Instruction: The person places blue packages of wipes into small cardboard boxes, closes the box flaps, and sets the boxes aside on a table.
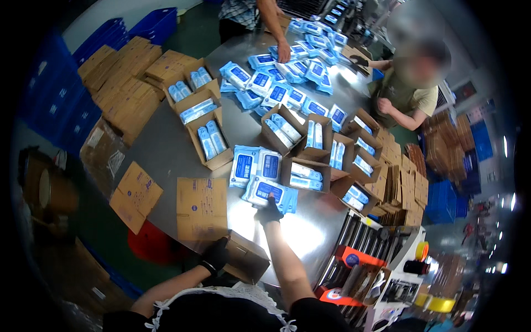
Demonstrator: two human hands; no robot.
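My right hand [269, 211], in a dark glove, grips the near edge of a blue-and-white wipes pack [260, 190], its thumb on top. More wipes packs [243, 166] lie flat just beyond it. My left hand [215, 255], also gloved, closes on the left side of an open cardboard box [247, 259] at the table's near edge. Packs inside this box, if any, cannot be made out. Left of it lies a flattened carton [201, 207] with printing. Open boxes [306, 175] with packs standing inside are grouped to the right of my packs.
A large heap of wipes packs [276, 94] covers the far table. Another person's hand [284, 51] reaches into it, and a co-worker [406, 88] stands at the right. Filled boxes [210, 138] stand at left. A roller conveyor [354, 243] adjoins the right side; flattened cartons [127, 108] are stacked left.
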